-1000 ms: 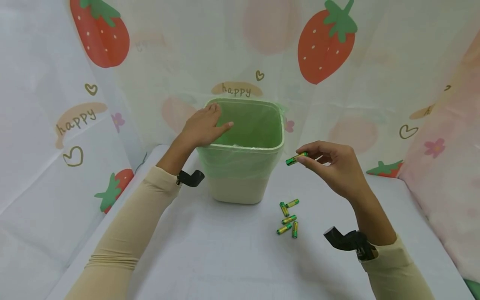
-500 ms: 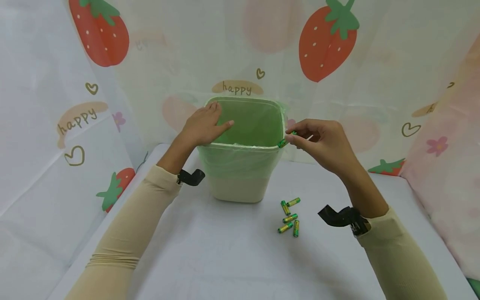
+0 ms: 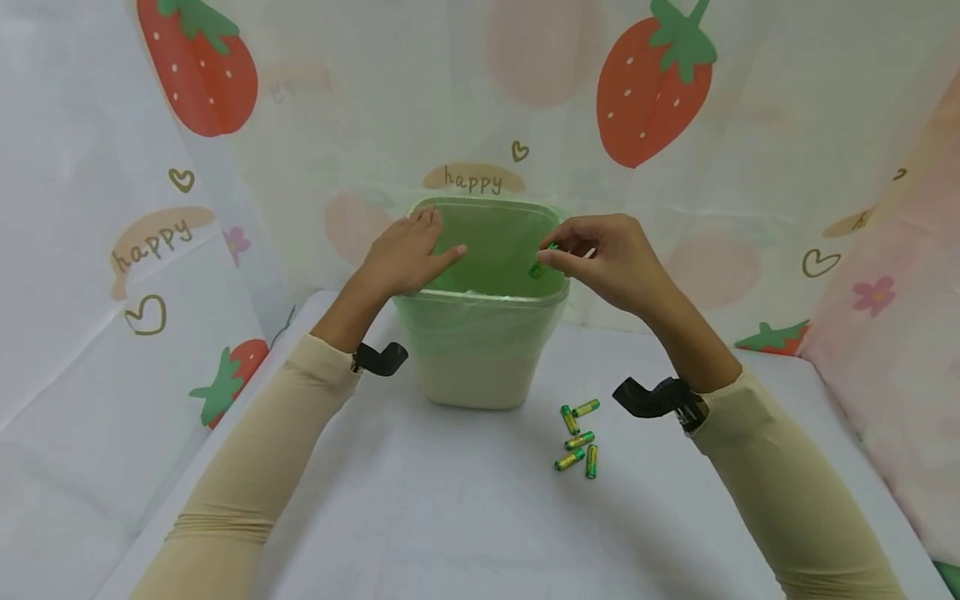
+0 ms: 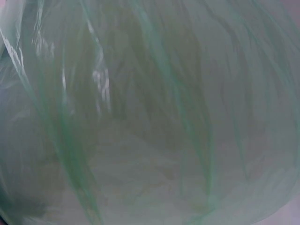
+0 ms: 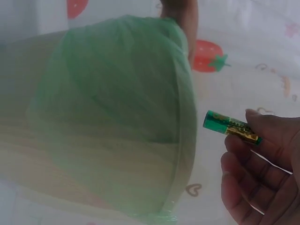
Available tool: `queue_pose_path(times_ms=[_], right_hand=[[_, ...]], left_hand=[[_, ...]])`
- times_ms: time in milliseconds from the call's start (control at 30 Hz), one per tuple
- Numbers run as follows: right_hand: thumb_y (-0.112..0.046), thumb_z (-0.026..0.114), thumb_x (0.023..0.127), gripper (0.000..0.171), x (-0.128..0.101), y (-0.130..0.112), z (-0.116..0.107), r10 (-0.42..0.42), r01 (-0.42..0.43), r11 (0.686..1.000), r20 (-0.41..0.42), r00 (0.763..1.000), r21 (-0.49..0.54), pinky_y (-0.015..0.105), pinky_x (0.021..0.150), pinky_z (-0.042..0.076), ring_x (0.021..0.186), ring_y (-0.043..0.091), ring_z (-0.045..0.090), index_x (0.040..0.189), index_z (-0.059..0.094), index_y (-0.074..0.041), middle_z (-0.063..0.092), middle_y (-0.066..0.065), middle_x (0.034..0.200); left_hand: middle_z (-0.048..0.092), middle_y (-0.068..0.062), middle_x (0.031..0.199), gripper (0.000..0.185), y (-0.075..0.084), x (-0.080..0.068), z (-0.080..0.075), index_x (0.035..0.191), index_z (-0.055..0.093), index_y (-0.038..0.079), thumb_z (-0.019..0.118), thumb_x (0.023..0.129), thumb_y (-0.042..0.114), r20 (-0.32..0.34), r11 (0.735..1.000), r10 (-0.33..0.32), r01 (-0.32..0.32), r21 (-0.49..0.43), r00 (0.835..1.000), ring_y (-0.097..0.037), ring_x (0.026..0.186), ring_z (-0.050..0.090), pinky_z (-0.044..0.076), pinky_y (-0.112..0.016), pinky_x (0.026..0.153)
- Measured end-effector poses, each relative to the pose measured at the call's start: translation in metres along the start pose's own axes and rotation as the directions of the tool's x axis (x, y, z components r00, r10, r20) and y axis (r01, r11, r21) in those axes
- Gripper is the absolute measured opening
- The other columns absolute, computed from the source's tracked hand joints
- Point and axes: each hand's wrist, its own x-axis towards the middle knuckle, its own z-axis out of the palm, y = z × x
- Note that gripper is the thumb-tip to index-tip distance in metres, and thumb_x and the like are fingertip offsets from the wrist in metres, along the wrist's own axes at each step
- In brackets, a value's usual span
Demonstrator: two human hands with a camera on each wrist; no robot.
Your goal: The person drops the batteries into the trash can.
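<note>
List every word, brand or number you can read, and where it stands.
"happy": strawberry-print curtain, above the wastebasket.
"happy": curtain's left side.
"h": curtain's right side; rest hidden.
Faint lettering, curtain's upper left: unreadable.
Held battery and loose batteries: labels too small or blurred.

You're at a small booth draped in cloth; you can't tell what room surrounds it. Behind the bin [image 3: 480,358] hangs a curtain [image 3: 420,92] printed with strawberries [image 3: 654,112], printed cloth flanks it left and right, and a white-covered table [image 3: 435,508] lies beneath.
</note>
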Motion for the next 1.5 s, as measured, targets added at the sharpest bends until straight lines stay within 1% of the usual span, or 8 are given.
queue_pose_path(times_ms=[133, 267, 567, 767, 900, 1000, 1233, 1500], right_hand=[[-0.020, 0.077, 0.093, 0.010, 0.011, 0.001, 0.005, 0.004, -0.003, 1.000, 0.033, 0.999, -0.031, 0.028, 0.068, 0.050, 0.074, 0.013, 0.064, 0.097, 0.080, -0.011, 0.073, 0.000, 0.080], [-0.019, 0.077, 0.093, 0.011, 0.021, 0.002, 0.009, 0.006, -0.003, 0.999, 0.064, 0.998, -0.045, 0.030, 0.068, 0.049, 0.074, 0.015, 0.062, 0.098, 0.080, -0.010, 0.073, 0.002, 0.080], [-0.017, 0.076, 0.093, 0.012, 0.050, 0.006, 0.019, 0.001, 0.011, 0.996, 0.134, 0.991, -0.094, 0.032, 0.064, 0.047, 0.068, 0.016, 0.061, 0.099, 0.080, -0.007, 0.074, 0.005, 0.081], [-0.019, 0.075, 0.095, 0.015, 0.067, 0.009, 0.027, 0.042, -0.020, 0.992, 0.176, 0.984, -0.124, 0.032, 0.064, 0.048, 0.069, 0.017, 0.063, 0.102, 0.080, -0.006, 0.074, 0.007, 0.081], [-0.019, 0.074, 0.096, 0.018, 0.067, 0.014, 0.032, 0.085, -0.062, 0.990, 0.182, 0.980, -0.129, 0.034, 0.067, 0.052, 0.072, 0.021, 0.067, 0.106, 0.078, -0.005, 0.075, 0.009, 0.087], [-0.018, 0.073, 0.096, 0.019, 0.065, 0.018, 0.035, 0.098, -0.076, 0.989, 0.180, 0.979, -0.126, 0.035, 0.069, 0.055, 0.072, 0.024, 0.069, 0.108, 0.077, -0.004, 0.075, 0.010, 0.094], [-0.017, 0.074, 0.096, 0.017, 0.060, 0.021, 0.032, 0.081, -0.062, 0.991, 0.162, 0.983, -0.120, 0.035, 0.069, 0.057, 0.071, 0.021, 0.070, 0.105, 0.078, -0.004, 0.075, 0.009, 0.095], [-0.019, 0.074, 0.096, 0.016, 0.049, 0.021, 0.022, 0.059, -0.044, 0.992, 0.126, 0.990, -0.120, 0.036, 0.074, 0.054, 0.078, 0.019, 0.068, 0.103, 0.079, -0.006, 0.076, 0.008, 0.096]], left_hand=[[0.001, -0.023, 0.168, 0.083, 0.000, -0.001, 0.001, 0.160, 0.005, -0.007, 0.034, 0.109, 0.053, 0.001, 1.000, 0.004, -0.004, 0.000, 1.000, -0.033, 0.156, 0.001, 0.006, -0.045, 0.126], [0.001, -0.024, 0.168, 0.084, 0.001, 0.000, 0.002, 0.160, 0.004, -0.007, 0.033, 0.109, 0.053, 0.003, 1.000, 0.006, -0.006, 0.008, 1.000, -0.034, 0.156, 0.001, 0.005, -0.045, 0.126], [0.000, -0.024, 0.168, 0.084, -0.001, 0.002, 0.000, 0.160, 0.003, -0.006, 0.032, 0.109, 0.054, 0.007, 1.000, -0.006, 0.005, 0.026, 1.000, -0.033, 0.156, 0.001, 0.007, -0.047, 0.126], [0.000, -0.023, 0.168, 0.085, -0.003, 0.001, -0.002, 0.160, 0.004, -0.006, 0.032, 0.109, 0.055, -0.002, 1.000, -0.013, 0.013, 0.019, 1.000, -0.033, 0.156, 0.002, 0.007, -0.047, 0.126], [0.001, -0.022, 0.168, 0.085, -0.001, 0.000, -0.001, 0.160, 0.005, -0.006, 0.034, 0.109, 0.054, -0.003, 1.000, -0.017, 0.017, 0.006, 1.000, -0.034, 0.156, 0.003, 0.008, -0.047, 0.126], [0.002, -0.022, 0.168, 0.085, 0.000, -0.001, 0.000, 0.160, 0.006, -0.006, 0.034, 0.108, 0.055, -0.004, 1.000, -0.013, 0.013, 0.007, 1.000, -0.033, 0.156, 0.004, 0.009, -0.047, 0.126], [0.001, -0.023, 0.168, 0.084, 0.000, 0.001, 0.001, 0.160, 0.005, -0.006, 0.032, 0.109, 0.055, -0.003, 1.000, -0.006, 0.006, 0.017, 1.000, -0.033, 0.156, 0.002, 0.008, -0.047, 0.126], [0.001, -0.023, 0.168, 0.084, 0.003, -0.002, -0.001, 0.160, 0.005, -0.006, 0.033, 0.109, 0.054, 0.011, 1.000, -0.013, 0.013, 0.019, 1.000, -0.032, 0.156, 0.002, 0.006, -0.046, 0.126]])
